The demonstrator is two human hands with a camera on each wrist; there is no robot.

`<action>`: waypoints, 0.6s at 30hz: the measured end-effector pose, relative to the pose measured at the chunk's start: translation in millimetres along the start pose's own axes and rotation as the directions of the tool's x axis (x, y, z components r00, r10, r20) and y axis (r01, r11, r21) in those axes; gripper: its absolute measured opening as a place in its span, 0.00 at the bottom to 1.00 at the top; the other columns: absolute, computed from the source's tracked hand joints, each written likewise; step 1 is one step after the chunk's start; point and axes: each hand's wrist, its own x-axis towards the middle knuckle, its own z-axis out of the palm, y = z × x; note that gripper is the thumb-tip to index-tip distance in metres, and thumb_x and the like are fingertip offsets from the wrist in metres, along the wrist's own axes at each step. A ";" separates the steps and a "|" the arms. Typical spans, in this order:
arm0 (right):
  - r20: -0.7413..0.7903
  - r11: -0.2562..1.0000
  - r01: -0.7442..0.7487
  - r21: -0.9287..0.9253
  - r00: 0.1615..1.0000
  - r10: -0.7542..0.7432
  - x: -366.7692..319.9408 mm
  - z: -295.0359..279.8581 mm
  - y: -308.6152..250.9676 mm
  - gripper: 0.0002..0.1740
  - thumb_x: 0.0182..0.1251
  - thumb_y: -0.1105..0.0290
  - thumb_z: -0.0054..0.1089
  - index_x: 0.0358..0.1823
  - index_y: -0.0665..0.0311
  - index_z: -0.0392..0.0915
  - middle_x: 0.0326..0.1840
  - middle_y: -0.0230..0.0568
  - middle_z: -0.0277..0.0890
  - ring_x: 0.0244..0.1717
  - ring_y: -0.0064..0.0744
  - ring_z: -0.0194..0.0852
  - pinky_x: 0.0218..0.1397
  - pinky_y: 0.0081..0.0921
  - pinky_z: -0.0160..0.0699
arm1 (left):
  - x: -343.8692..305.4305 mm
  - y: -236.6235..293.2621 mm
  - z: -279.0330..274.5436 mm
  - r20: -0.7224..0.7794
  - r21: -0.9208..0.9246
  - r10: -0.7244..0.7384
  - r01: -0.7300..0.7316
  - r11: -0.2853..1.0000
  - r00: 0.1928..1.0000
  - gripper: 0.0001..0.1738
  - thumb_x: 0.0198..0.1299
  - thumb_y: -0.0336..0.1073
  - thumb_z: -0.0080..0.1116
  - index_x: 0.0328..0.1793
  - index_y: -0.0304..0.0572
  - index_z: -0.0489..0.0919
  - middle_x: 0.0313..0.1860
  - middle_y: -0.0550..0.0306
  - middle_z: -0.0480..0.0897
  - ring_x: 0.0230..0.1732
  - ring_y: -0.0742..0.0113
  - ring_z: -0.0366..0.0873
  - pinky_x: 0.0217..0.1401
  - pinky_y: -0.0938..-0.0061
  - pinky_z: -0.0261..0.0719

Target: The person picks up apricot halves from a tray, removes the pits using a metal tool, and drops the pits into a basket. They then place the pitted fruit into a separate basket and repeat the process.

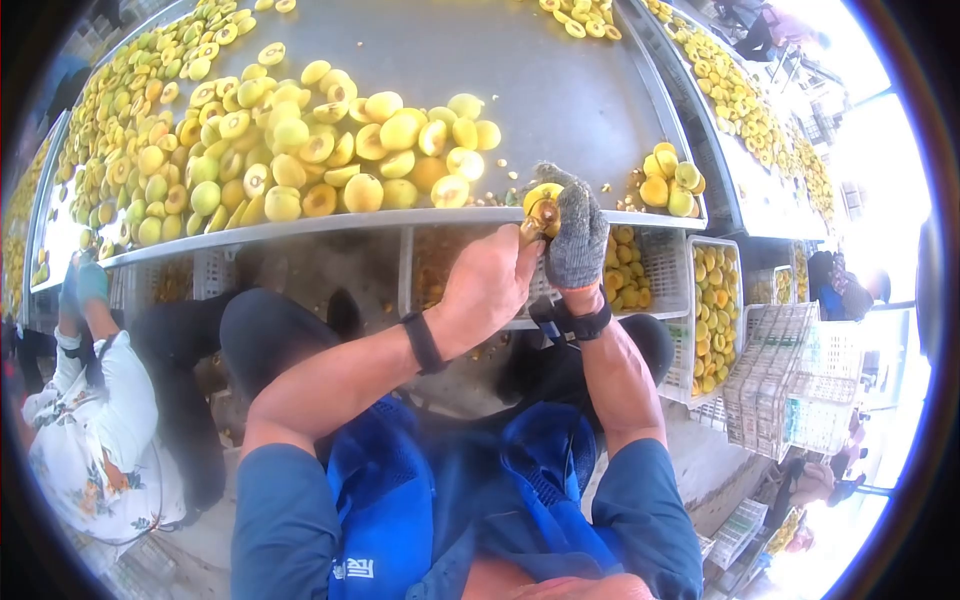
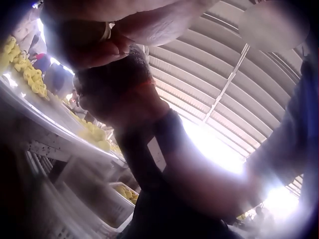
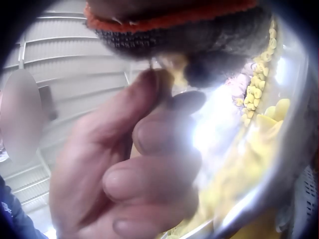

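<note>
In the head view my bare left hand [image 1: 485,285] pinches a small brass-coloured metal tool [image 1: 531,231]. Its tip is at the brown centre of a yellow stone-fruit half [image 1: 545,199]. My right hand [image 1: 578,240], in a grey knit glove, grips that half over the tray's near edge, cut face towards the tool. In the right wrist view, the curled fingers [image 3: 144,134] of the left hand are close below the glove's orange cuff [image 3: 169,20]. Both hands nearly meet in the left wrist view, where the gloved hand [image 2: 117,94] looks dark; the fruit is hidden there.
A metal tray table [image 1: 440,60] bears a large heap of halved yellow fruit [image 1: 290,135] at left and a small pile [image 1: 672,182] at right. Loose stones lie near its rim. Fruit-filled crates [image 1: 714,320] stand below. Another person [image 1: 100,420] works at far left.
</note>
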 end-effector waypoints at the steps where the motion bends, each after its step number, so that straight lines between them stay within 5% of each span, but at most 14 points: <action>1: 0.007 0.996 -0.044 0.083 0.999 0.044 6.3 -3.5 -5.0 0.20 0.69 0.74 0.58 0.61 0.73 0.79 0.58 0.58 0.82 0.56 0.56 0.81 0.62 0.43 0.79 | 0.2 -0.4 0.7 -0.004 -0.007 0.005 -0.005 1.000 1.000 0.12 0.71 0.29 0.60 0.37 0.29 0.72 0.27 0.29 0.78 0.31 0.27 0.77 0.29 0.53 0.73; 6: 0.027 0.819 -0.314 0.481 0.939 0.344 17.2 -4.6 -24.2 0.20 0.82 0.66 0.47 0.61 0.72 0.80 0.57 0.51 0.84 0.54 0.41 0.82 0.60 0.34 0.79 | 0.3 3.0 4.5 -0.006 -0.125 -0.022 0.022 0.992 1.000 0.14 0.72 0.31 0.60 0.35 0.28 0.71 0.25 0.29 0.76 0.31 0.27 0.77 0.28 0.53 0.72; 9: 0.007 0.795 -0.319 0.516 0.930 0.368 11.3 0.2 -19.8 0.21 0.84 0.63 0.46 0.62 0.72 0.80 0.58 0.48 0.84 0.55 0.35 0.81 0.61 0.32 0.78 | -0.3 10.8 3.1 0.053 -0.158 -0.153 0.160 0.974 0.987 0.17 0.73 0.34 0.60 0.34 0.28 0.71 0.25 0.28 0.75 0.31 0.26 0.77 0.28 0.53 0.72; 12: 0.044 0.734 -0.390 0.556 0.896 0.443 12.8 -2.7 -22.6 0.21 0.84 0.63 0.46 0.63 0.71 0.80 0.60 0.48 0.83 0.57 0.34 0.80 0.63 0.31 0.77 | 0.5 8.9 5.9 0.030 -0.163 -0.129 0.133 0.978 0.991 0.21 0.74 0.39 0.59 0.32 0.28 0.71 0.25 0.27 0.74 0.29 0.26 0.73 0.29 0.54 0.72; 13: 0.069 0.691 -0.429 0.582 0.873 0.483 13.9 -4.0 -24.1 0.21 0.84 0.63 0.46 0.63 0.71 0.80 0.60 0.48 0.83 0.58 0.34 0.80 0.64 0.31 0.77 | 0.9 7.0 8.1 0.026 -0.167 -0.132 0.134 0.977 0.991 0.22 0.75 0.40 0.58 0.32 0.28 0.71 0.23 0.30 0.74 0.27 0.30 0.73 0.29 0.56 0.72; 15: -0.035 0.879 -0.278 0.387 0.948 0.315 9.0 -2.8 -19.0 0.22 0.84 0.62 0.46 0.63 0.71 0.79 0.62 0.49 0.82 0.59 0.34 0.79 0.65 0.32 0.76 | 2.8 5.3 10.3 0.018 -0.177 -0.136 0.137 0.975 0.991 0.23 0.76 0.43 0.57 0.31 0.29 0.71 0.20 0.35 0.73 0.22 0.39 0.72 0.28 0.58 0.71; 18: -0.035 0.877 -0.283 0.389 0.946 0.321 9.3 -4.2 -20.3 0.21 0.82 0.64 0.48 0.64 0.72 0.78 0.61 0.50 0.82 0.59 0.38 0.80 0.66 0.34 0.76 | 5.4 11.3 3.8 0.154 -0.313 -0.251 0.288 0.905 0.956 0.24 0.77 0.43 0.56 0.30 0.32 0.71 0.18 0.48 0.72 0.20 0.61 0.69 0.28 0.62 0.70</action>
